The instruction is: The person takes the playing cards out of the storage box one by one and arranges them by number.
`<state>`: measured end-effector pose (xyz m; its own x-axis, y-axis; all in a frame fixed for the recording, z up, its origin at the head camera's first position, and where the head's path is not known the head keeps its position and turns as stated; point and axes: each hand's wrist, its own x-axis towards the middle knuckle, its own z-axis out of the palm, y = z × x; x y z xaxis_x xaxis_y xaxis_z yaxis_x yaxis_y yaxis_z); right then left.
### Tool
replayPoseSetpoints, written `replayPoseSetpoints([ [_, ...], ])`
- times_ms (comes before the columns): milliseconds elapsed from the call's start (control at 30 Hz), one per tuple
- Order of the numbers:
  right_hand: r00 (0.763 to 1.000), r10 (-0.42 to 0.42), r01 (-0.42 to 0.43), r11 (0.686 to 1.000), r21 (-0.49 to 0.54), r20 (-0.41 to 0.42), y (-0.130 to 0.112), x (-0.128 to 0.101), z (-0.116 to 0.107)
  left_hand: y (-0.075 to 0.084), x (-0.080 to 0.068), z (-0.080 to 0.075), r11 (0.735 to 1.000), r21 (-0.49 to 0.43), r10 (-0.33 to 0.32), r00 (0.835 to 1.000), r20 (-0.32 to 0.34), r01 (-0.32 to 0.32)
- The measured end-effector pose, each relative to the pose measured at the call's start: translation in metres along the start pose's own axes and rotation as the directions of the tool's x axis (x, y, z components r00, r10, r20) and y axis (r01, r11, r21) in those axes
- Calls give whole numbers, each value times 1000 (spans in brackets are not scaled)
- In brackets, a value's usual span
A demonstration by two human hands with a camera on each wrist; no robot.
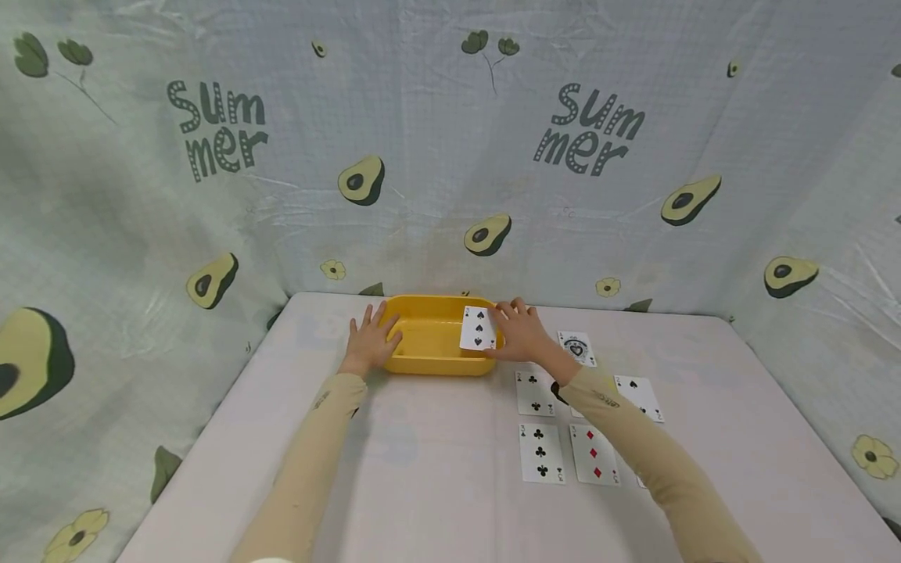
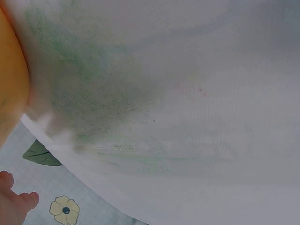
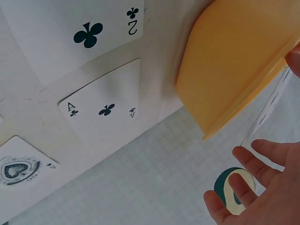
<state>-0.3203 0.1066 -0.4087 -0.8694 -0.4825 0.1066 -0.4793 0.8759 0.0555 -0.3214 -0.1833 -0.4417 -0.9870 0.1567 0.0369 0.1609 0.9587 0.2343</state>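
Avocado-print cloth (image 1: 450, 156) walls in your desk (image 1: 422, 485) on three sides, and it reads "Summer" twice, split as "Sum / mer". Your right sleeve covers part of the card rows, so at least one card there is hidden and another shows only as a sliver at its edge. Six cards lie face up in plain view: the two of clubs (image 1: 535, 392), three of clubs (image 1: 541, 453), three of diamonds (image 1: 594, 455), a spade card (image 1: 637, 397) with an unreadable rank, the ace of spades (image 1: 576, 348), and, seen only from the right wrist, the ace of clubs (image 3: 107, 110). One yellow tray (image 1: 431, 353) sits at the far edge. Your right hand (image 1: 522, 333) pinches the three of spades (image 1: 479, 328) upright over the tray's right end. Your left hand (image 1: 369, 341) rests on the tray's left rim, fingers spread. The left wrist view is mostly blurred cloth.
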Motion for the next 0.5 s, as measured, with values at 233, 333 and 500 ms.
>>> replayPoseSetpoints([
  [233,999,-16,16,1000,3,-46,11,-24,-6,0,2,3,1000,-1,-6,1000,7,6],
  [333,998,-25,25,1000,4,-58,16,-35,-8,0,3,4,1000,2,-9,1000,12,9],
  [500,997,-34,34,999,3,-71,24,-55,-12,-1,4,4,1000,6,-4,1000,10,4],
])
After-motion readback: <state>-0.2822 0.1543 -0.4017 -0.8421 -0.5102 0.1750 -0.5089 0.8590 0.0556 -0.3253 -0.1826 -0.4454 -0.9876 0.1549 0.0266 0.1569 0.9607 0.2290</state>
